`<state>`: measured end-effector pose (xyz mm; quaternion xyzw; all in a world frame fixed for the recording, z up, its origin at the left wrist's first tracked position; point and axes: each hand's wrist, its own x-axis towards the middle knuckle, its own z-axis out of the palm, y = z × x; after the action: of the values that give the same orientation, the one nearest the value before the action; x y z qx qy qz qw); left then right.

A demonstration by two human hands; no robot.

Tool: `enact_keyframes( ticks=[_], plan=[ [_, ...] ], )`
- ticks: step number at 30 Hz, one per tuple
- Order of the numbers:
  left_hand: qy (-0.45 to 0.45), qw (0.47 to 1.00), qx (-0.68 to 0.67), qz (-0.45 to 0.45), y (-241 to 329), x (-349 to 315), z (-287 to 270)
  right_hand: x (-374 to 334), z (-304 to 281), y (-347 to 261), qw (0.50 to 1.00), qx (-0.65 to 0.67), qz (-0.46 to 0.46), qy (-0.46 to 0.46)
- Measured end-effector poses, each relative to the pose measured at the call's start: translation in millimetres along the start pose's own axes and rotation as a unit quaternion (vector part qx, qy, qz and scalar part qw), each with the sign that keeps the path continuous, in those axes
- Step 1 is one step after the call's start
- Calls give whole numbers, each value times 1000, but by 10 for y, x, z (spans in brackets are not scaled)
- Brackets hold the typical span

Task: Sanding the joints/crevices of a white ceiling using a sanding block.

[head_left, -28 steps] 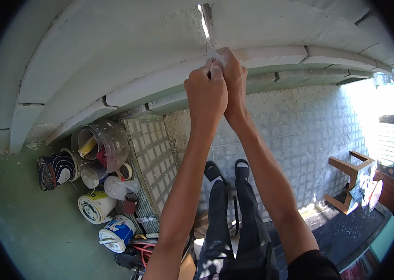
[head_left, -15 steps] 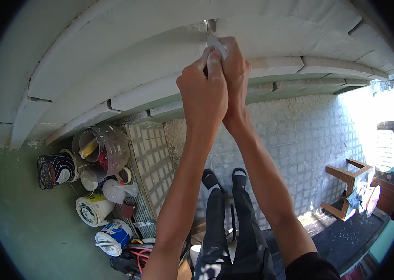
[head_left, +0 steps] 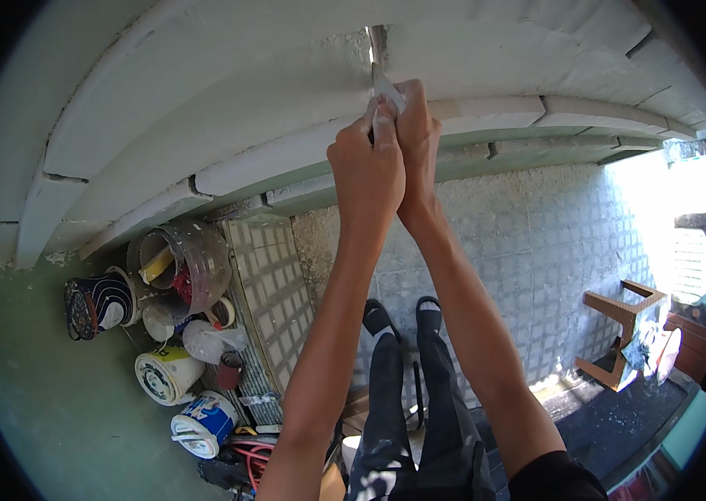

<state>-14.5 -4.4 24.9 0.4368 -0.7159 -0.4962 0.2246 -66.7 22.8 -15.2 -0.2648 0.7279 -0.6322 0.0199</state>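
Both hands are raised together at the pale, stepped ceiling panel (head_left: 286,92). A thin, light-grey flat blade, like a putty knife (head_left: 387,90), sticks out between them, its narrow tip near a dark gap (head_left: 380,37) in the panel. My right hand (head_left: 420,125) is closed around the tool, its handle hidden. My left hand (head_left: 367,163) is closed against the right one, thumb and fingers pressed at the blade's base. Whitish dust coats the fingers. Bright light shows along one side of the gap.
To the left stand a clear plastic tub (head_left: 211,267), a white-and-yellow bucket (head_left: 165,376), a blue-and-white bucket (head_left: 203,424) and a patterned bag (head_left: 102,305). A brown woven stool (head_left: 612,313) lies tipped at right. My sandalled feet (head_left: 380,317) are far below.
Both hands and the blade have moved a little down from the gap, toward me. More of the gap shows above the blade's tip. The grip looks the same.
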Motion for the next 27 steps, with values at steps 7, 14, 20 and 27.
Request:
enact_keyframes(
  ticks=[7,14,20,27],
  plan=[
    [42,996,-22,75,-54,-51,42,-49,-3,251,997,-31,49,-48],
    [-4,996,38,80,-120,22,23,-3,100,175,1000,-5,-3,4],
    [1,988,60,139,-292,-36,126,-47,-11,194,1000,-8,-6,-29],
    [-70,991,-97,53,-48,16,-16,-31,48,148,999,-20,-18,-20]
  ],
)
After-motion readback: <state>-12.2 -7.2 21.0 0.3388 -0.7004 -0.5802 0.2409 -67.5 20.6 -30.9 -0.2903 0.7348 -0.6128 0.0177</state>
